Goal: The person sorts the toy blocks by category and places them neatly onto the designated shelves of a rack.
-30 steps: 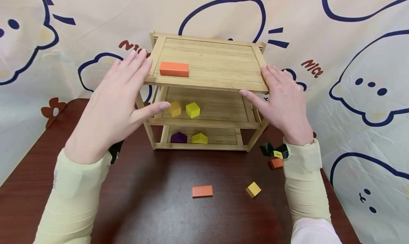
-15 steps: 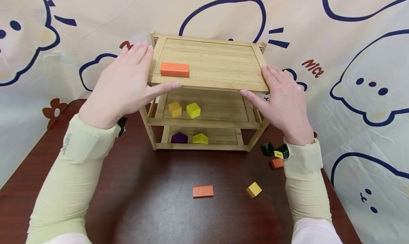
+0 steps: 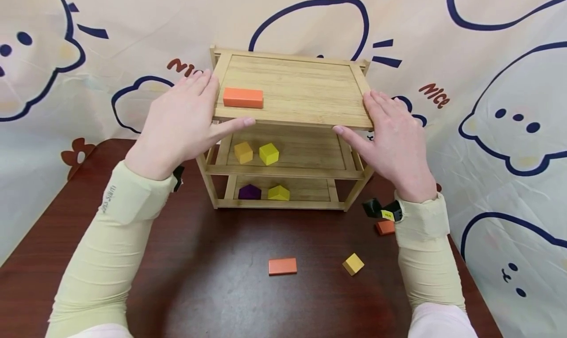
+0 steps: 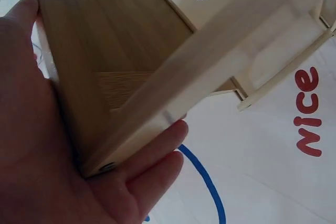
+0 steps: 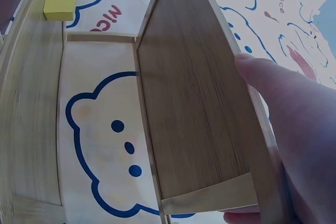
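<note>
A three-tier wooden shelf rack (image 3: 305,87) stands on the table. My left hand (image 3: 179,119) rests at the left front corner of its top board, fingers straight along the side, thumb across the front edge. On the opposite corner, my right hand (image 3: 396,138) touches the board the same way. In the right wrist view, the right thumb (image 5: 283,93) lies on the board's edge. An orange rectangular block (image 3: 243,98) lies at the top board's left. The middle tier bears an orange-yellow cube (image 3: 243,152) and a yellow cube (image 3: 268,154). Below sit a purple block (image 3: 250,192) and a yellow block (image 3: 278,193), both with peaked tops.
On the dark table (image 3: 212,289) in front lie a flat orange-red block (image 3: 282,266) and a yellow block (image 3: 353,264). Another orange-red block (image 3: 385,228) is partly hidden by the right wrist. A printed cloth (image 3: 310,23) hangs close behind the rack and at both sides.
My left hand has moved right and in against the rack's left front corner, its thumb coming across the front edge. The right hand, rack and blocks keep their places.
</note>
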`<state>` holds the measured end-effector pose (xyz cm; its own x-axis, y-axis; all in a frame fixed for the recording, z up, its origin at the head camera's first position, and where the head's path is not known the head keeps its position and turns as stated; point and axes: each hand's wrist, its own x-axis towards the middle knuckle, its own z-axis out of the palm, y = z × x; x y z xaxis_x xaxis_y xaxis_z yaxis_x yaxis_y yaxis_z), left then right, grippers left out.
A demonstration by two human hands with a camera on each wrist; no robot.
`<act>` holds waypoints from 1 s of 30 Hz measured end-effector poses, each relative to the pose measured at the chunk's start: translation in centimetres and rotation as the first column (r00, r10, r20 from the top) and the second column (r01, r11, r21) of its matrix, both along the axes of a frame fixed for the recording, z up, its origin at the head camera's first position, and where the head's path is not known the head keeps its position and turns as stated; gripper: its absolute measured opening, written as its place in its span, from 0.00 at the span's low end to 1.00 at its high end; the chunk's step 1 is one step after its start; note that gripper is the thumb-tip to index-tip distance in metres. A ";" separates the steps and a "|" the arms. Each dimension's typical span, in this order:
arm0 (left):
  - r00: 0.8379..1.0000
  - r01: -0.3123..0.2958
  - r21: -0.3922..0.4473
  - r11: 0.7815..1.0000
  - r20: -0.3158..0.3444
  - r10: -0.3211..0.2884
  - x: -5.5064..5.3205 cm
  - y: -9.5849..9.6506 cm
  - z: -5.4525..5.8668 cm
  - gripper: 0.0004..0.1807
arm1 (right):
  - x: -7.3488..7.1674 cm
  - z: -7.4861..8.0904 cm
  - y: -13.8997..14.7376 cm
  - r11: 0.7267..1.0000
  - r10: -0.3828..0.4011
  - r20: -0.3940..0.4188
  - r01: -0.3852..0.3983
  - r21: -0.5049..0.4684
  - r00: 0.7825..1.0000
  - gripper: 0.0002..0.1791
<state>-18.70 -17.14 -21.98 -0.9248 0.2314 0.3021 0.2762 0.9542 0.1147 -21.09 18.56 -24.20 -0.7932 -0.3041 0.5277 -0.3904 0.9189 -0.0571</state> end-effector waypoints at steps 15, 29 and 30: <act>0.999 -0.022 -0.018 1.000 -0.044 0.021 -0.1 0.1 -0.5 0.64 | 0.9 0.7 0.3 0.991 0.107 -0.020 -0.108 -0.085 0.994 0.48; 0.999 -0.030 -0.008 1.000 -0.031 0.030 0.0 0.2 -0.4 0.64 | 4.4 -0.4 -0.4 0.952 0.268 -0.145 -0.285 -0.109 0.952 0.46; 0.999 -0.030 -0.009 1.000 -0.034 0.030 0.0 0.3 -0.4 0.64 | 4.7 -0.6 -0.4 0.948 0.285 -0.140 -0.301 -0.108 0.948 0.46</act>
<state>-18.69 -16.89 -22.38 -0.9206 0.2068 0.3312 0.2513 0.9630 0.0971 -16.44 18.12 -24.77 -0.6068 -0.4376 0.6635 -0.6523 0.7512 -0.1012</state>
